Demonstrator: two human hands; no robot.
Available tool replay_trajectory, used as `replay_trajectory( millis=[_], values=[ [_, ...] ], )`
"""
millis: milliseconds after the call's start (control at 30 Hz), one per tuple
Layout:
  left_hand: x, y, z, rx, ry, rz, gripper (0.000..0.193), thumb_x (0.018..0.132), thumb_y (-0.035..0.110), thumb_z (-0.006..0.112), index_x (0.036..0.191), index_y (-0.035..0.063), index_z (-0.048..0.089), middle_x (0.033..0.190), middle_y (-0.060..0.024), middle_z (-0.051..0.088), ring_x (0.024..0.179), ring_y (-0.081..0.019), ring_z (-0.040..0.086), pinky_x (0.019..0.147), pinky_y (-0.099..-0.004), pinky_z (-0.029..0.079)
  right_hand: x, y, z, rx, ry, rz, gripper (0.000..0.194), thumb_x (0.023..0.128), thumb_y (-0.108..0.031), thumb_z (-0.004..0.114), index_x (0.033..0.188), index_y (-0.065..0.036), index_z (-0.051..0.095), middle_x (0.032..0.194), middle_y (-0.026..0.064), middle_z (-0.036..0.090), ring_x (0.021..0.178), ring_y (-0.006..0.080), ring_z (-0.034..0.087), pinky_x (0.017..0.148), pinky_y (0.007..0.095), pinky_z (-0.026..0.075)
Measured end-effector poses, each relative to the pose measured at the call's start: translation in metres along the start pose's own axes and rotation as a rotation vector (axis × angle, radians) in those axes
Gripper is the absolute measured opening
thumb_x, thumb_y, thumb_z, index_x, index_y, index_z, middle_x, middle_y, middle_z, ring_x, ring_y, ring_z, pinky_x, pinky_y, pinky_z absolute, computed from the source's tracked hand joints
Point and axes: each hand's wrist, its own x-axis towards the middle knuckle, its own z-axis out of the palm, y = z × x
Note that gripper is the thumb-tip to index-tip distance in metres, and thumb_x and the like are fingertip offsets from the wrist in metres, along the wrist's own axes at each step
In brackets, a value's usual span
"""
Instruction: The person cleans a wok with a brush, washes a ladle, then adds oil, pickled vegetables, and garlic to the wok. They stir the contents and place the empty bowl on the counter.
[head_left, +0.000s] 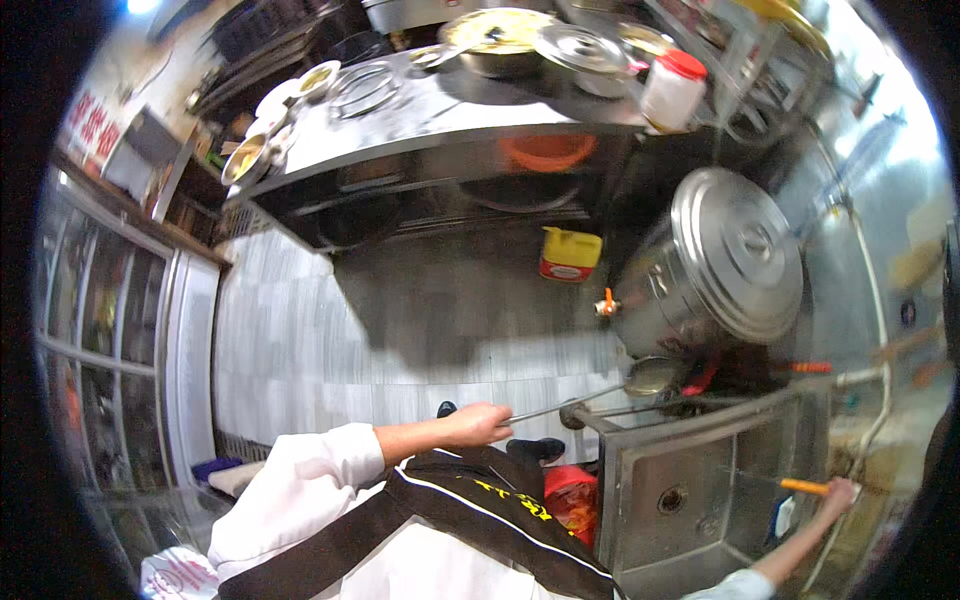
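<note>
My left hand (480, 424) is closed around the thin metal handle of a ladle (559, 405). The ladle's round bowl (654, 375) hangs beyond the corner of a stainless steel sink (667, 450), beside a large stockpot. Far to the right, my right hand (844, 495) reaches past the sink to the white wall pipe (874, 420). It touches the end of an orange bar (804, 486) that points over the basin. What that bar is, and how the fingers close there, is too small to tell. A drain (672, 498) shows in the sink's bottom.
The lidded steel stockpot (739, 255) has an orange-handled tap (608, 303). A yellow and red jug (571, 255) stands on the floor. Ahead, a steel worktable (420, 112) carries pots, bowls and a red-lidded jar (675, 90). A red bag (571, 499) sits against the sink.
</note>
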Motion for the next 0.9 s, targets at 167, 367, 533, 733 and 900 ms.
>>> replay_trajectory(
  millis=[167,367,533,733,900],
  values=[
    [-0.064,-0.120,0.000,-0.566,0.038,-0.428,0.023,0.081,0.024,0.055,0.073,0.0029,0.053,0.061,-0.0105,0.056,0.048,-0.0213,0.054,0.046,-0.0373,0.043,-0.243,-0.020,0.281,0.194,-0.603,0.186,0.013,0.077,-0.018,0.054,0.077,-0.006,0.058,0.060,0.0075,0.057,0.044,0.0164,0.048,0.040,0.0282,0.041],
    [-0.159,-0.256,-0.014,-1.826,0.695,-0.755,0.029,0.083,0.014,0.050,0.055,0.0096,0.047,0.045,-0.0020,0.039,0.035,-0.0133,0.036,0.033,-0.0325,0.031,-0.511,-0.029,0.511,-0.147,-1.330,0.166,0.020,0.088,-0.019,0.057,0.101,-0.003,0.055,0.083,0.0110,0.064,0.068,0.0178,0.063,0.057,0.0295,0.051],
    [-0.243,-0.327,-0.029,-2.274,1.119,-0.540,0.020,0.084,0.011,0.046,0.065,0.0107,0.043,0.048,0.0007,0.036,0.037,-0.0123,0.035,0.040,-0.0354,0.036,-0.601,-0.085,0.594,-0.404,-1.734,-0.158,0.023,0.089,-0.018,0.053,0.107,-0.003,0.055,0.086,0.0080,0.064,0.071,0.0162,0.063,0.059,0.0259,0.049],
    [-0.308,-0.369,-0.036,-2.483,1.440,-0.468,0.025,0.087,0.013,0.043,0.063,0.0129,0.037,0.048,0.0034,0.033,0.038,-0.0103,0.030,0.042,-0.0322,0.032,-0.622,-0.127,0.675,-0.590,-1.596,-0.012,0.015,0.088,-0.012,0.050,0.099,-0.002,0.052,0.076,0.0100,0.062,0.062,0.0188,0.062,0.050,0.0317,0.051],
    [-0.335,-0.425,-0.001,-2.685,1.391,-0.382,0.029,0.090,0.021,0.039,0.063,0.0115,0.037,0.047,-0.0008,0.033,0.038,-0.0177,0.031,0.039,-0.0340,0.030,-0.650,-0.144,0.767,-0.702,-1.563,0.070,0.009,0.086,-0.007,0.048,0.093,-0.001,0.050,0.072,0.0112,0.061,0.055,0.0206,0.060,0.045,0.0341,0.050]
  ],
)
